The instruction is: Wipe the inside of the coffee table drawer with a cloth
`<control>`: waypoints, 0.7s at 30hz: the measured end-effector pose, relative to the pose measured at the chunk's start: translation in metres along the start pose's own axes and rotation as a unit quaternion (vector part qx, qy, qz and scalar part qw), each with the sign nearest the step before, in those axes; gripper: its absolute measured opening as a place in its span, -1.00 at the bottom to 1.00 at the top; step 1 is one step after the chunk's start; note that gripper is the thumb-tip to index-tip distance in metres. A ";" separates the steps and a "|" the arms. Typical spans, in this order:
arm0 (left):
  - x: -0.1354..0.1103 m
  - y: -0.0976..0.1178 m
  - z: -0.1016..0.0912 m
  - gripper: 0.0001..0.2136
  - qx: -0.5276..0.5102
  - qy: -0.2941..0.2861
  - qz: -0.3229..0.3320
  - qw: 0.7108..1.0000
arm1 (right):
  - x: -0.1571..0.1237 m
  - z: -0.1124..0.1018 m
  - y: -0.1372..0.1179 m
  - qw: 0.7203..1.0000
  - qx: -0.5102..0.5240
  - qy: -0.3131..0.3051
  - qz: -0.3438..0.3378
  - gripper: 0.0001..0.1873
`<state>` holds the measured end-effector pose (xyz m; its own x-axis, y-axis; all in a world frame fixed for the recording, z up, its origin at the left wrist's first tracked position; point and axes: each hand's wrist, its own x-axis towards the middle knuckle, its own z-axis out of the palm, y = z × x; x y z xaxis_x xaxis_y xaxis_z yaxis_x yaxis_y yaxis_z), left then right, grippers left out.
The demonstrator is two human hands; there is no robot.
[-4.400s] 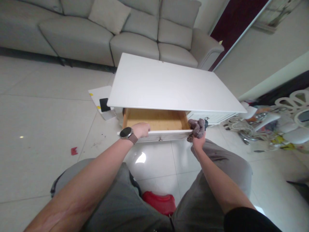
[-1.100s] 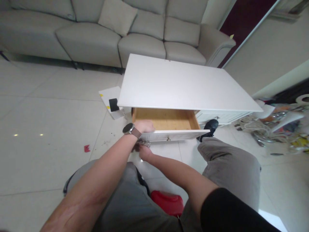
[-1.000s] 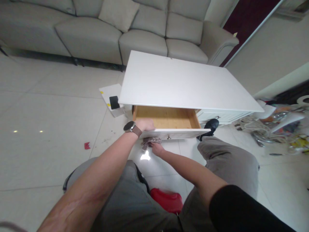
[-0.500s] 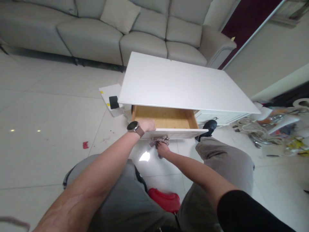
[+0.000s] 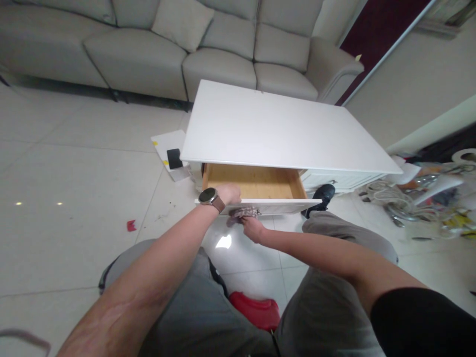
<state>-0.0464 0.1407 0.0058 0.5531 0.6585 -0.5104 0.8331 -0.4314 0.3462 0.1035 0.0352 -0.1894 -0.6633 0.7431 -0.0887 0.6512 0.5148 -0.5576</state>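
Note:
A wooden drawer (image 5: 260, 182) is pulled out of the white coffee table (image 5: 286, 131). My left hand (image 5: 229, 193), below a wristwatch, is closed over the top edge of the white drawer front (image 5: 284, 206), toward its left part; some fingertips are hidden inside. My right hand (image 5: 253, 229) grips a patterned brownish cloth (image 5: 243, 214) and presses it against the outside of the drawer front, beside the metal handle (image 5: 259, 211). Part of the cloth hangs down below my fingers.
A grey sofa (image 5: 219, 69) with a cushion stands behind the table. At left are a white board (image 5: 163, 144) with a black object (image 5: 174, 158) and a red scrap (image 5: 131, 225). A red object (image 5: 255, 310) lies between my legs. Cables (image 5: 383, 198) and clutter fill the right side.
My right hand has shifted slightly with the cloth, leftward and up along the drawer front, and my right elbow has swung outward. My left hand stays on the drawer's edge.

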 end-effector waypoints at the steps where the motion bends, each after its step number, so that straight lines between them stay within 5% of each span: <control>1: 0.001 0.000 0.000 -0.81 0.000 0.000 0.001 1.000 | -0.015 -0.006 0.010 1.000 0.005 0.011 0.007 -0.77; 6: 0.003 0.002 0.000 -0.79 0.023 -0.003 0.006 1.000 | -0.034 -0.022 0.021 1.000 0.021 0.006 0.005 -0.76; 12: 0.003 0.010 -0.003 -0.65 0.033 -0.012 -0.009 0.999 | 0.049 -0.013 -0.050 0.977 -0.122 -0.035 -0.171 -0.72; 16: 0.004 0.016 -0.006 -0.45 0.078 -0.034 -0.016 0.996 | 0.082 -0.014 -0.082 0.975 -0.134 0.014 -0.176 -0.72; 21: 0.000 0.020 -0.010 -0.31 0.102 -0.044 -0.025 0.994 | 0.033 -0.049 -0.044 0.927 -0.314 -0.024 -0.205 -0.76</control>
<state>-0.0299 0.1379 0.0205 0.5023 0.6289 -0.5934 0.8386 -0.5216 0.1571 0.0709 0.0577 -0.1274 -0.9084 0.4175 -0.0215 0.4166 0.9084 0.0362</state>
